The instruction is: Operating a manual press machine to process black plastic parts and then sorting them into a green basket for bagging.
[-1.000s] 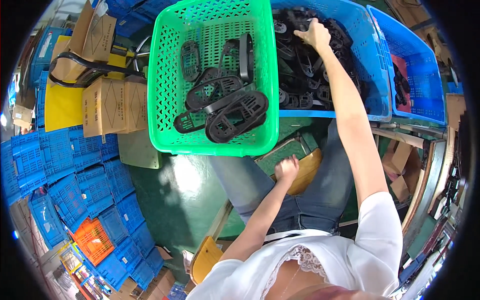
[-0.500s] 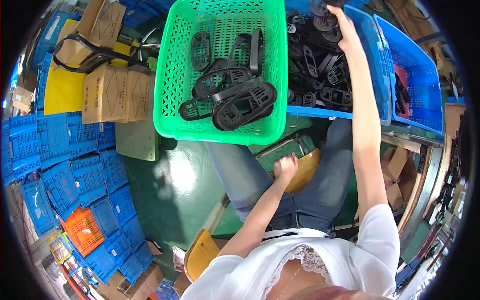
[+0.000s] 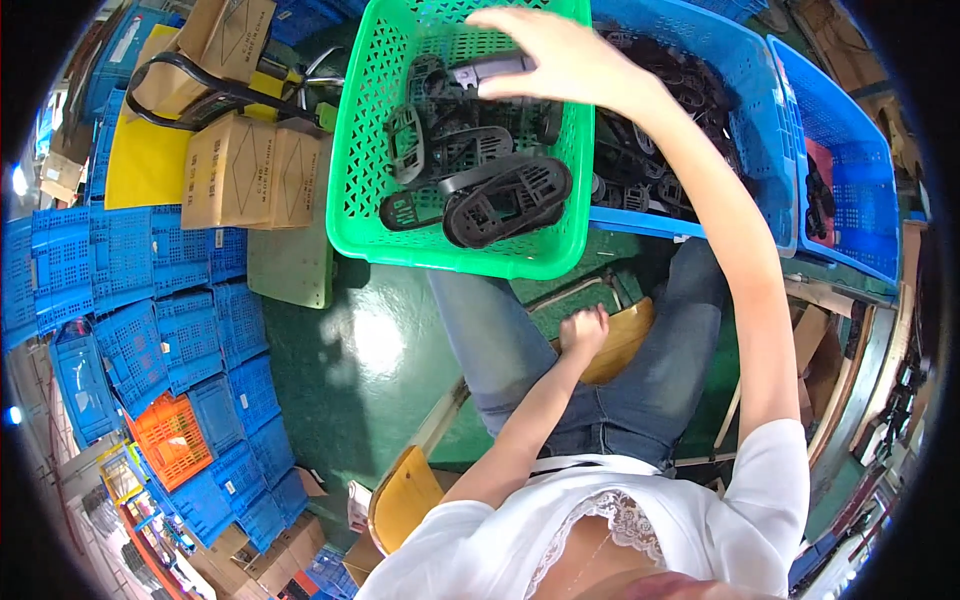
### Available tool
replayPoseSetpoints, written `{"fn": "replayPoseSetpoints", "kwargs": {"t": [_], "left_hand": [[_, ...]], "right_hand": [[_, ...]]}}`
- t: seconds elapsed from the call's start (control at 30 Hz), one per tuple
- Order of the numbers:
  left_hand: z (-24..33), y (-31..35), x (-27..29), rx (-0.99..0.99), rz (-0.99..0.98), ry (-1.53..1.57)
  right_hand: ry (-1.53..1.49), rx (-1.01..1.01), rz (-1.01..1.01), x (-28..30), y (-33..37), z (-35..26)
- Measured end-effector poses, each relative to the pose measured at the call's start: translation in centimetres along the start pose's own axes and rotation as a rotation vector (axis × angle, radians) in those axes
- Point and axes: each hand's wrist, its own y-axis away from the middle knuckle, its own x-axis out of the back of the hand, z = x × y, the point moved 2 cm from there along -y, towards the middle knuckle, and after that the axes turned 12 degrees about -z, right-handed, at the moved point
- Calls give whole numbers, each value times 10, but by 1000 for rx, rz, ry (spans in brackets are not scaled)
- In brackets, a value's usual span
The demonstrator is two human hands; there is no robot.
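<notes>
My right hand (image 3: 560, 62) reaches over the far part of a green plastic basket (image 3: 450, 262). Its thumb and fingers are spread. A dark plastic piece (image 3: 492, 68) shows between them, apparently loose among the other pieces. Inside the basket lie several black, long oval plastic pieces with slots, the nearest one (image 3: 508, 203) on top of the pile. My left hand (image 3: 584, 330) rests in a loose fist above my lap, by the wooden seat; nothing shows in it.
Right of the basket stands a blue crate (image 3: 690, 222) of similar black pieces. Beyond it, another blue crate (image 3: 868, 235) holds a few dark parts. Cardboard boxes (image 3: 232, 175) and stacked blue crates (image 3: 185, 335) are on the left, with one orange crate (image 3: 170, 440) among them.
My right hand has swung left from the blue crate to the green basket, and its fingers have opened. More black pieces lie at the basket's far end. My left hand stays in place.
</notes>
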Motion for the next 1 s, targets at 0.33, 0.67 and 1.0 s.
{"fn": "replayPoseSetpoints", "kwargs": {"t": [0.33, 0.67, 1.0], "left_hand": [[-7, 0, 2, -27, 77, -20], [-5, 1, 2, -30, 59, -61], [2, -1, -1, -35, 41, -68]], "right_hand": [[-228, -638, -280, -18, 109, 130], [-73, -581, -465, -94, 106, 96], [-69, -592, -649, -85, 129, 118]]}}
